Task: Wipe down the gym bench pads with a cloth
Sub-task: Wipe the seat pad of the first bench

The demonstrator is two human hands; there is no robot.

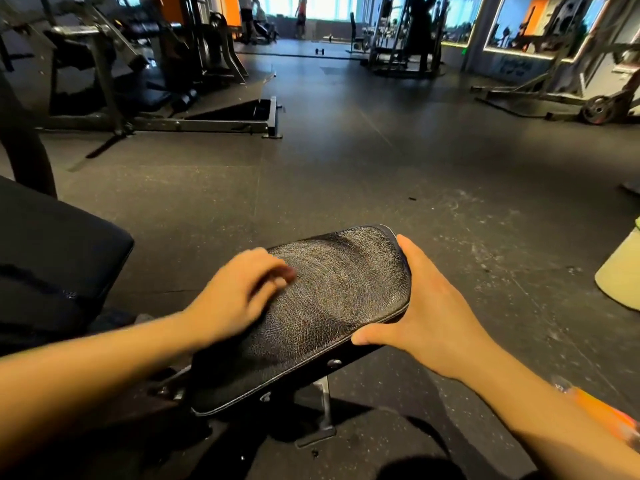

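Note:
A black, cracked leather bench seat pad (325, 299) sits low in the middle of the view on a metal bracket. My left hand (239, 292) hovers over or rests on the pad's left part, blurred, fingers loosely curled and holding nothing I can make out. My right hand (426, 306) lies along the pad's right edge, fingers straight against the far side and thumb at the near corner. A larger black pad (52, 258) stands to the left. No cloth is in view.
Dark rubber floor (346, 174) stretches ahead. A machine frame (173, 123) stands at the left, racks and weight plates (595, 109) at the right. A pale green object (623, 271) sits on the floor at the right edge. People stand far back.

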